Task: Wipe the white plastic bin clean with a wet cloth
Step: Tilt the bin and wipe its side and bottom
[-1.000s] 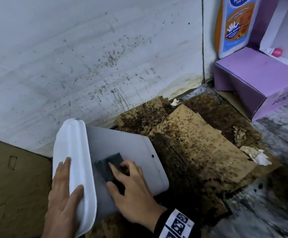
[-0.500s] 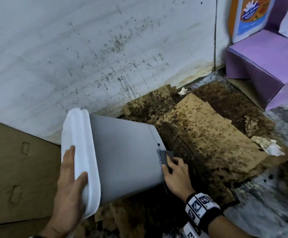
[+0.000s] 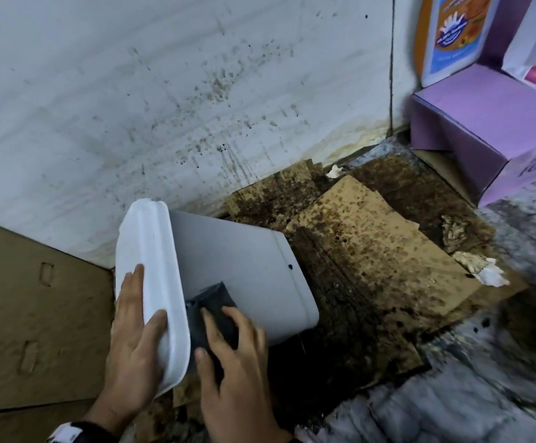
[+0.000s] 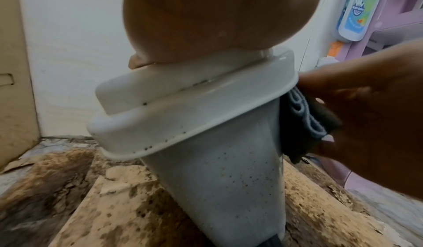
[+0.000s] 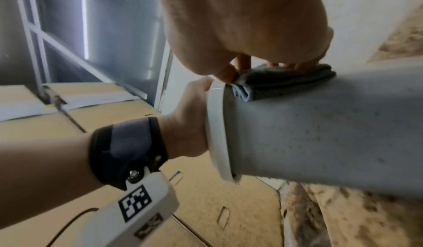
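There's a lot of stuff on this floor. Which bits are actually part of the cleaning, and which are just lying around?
Part of the job:
bin
cloth
left hand, steadying the lid
right hand, pressing the cloth

Just lying about:
stained cardboard
purple box
bottle
crumpled paper

It looked like a home utility corner: a spattered white wall [image 3: 132, 91], stained cardboard [image 3: 372, 260] on the floor, a cleaner bottle [image 3: 452, 33] at upper right.
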